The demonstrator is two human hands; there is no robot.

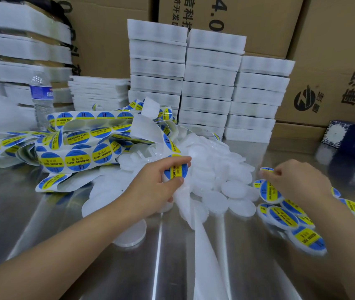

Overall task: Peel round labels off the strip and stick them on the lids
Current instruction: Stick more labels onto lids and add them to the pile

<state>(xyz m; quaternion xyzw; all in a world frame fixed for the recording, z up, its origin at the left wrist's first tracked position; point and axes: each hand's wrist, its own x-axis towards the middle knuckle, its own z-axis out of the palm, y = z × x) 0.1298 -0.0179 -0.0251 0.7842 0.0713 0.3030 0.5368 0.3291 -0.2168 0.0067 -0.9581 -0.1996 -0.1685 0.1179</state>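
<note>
Bare forearms (53,252) come in from the bottom corners over a shiny brushed stainless-steel counter (31,213) streaked w/ reflections.

Head view, task things first. Left hand (150,187) grips a round white plastic lid w/ blue-and-yellow label (176,169): fingers over the top, thumb under, printed face ("SOLDERING") toward the camera. It sits at the near-left edge of the loose heap of plain white round plastic lids (222,169), matte & translucent, lying mid-counter between the hands. Right hand (297,180), well apart to the right, has fingers curled & pinches the rim of a small blue-and-yellow round piece (266,169); can't tell if bare label or lid. Just below & right of it lies a spread of finished labelled lids (284,217), overlapping, glossy, some blurred. One more plain white lid (131,237) lies flat under the left forearm.

Glossy paper strip of round blue-and-yellow labels (81,156) is tangled in loops left of the heap, behind the left hand. Bare white backing strip (206,256) runs from the heap toward the camera, between the arms.

Behind: stacks of white foam trays (206,87), clear plastic water bottle w/ blue label (41,98) upright at left, brown cardboard cartons (334,61) w/ black print, blue-and-white patterned box (349,137) far right.
</note>
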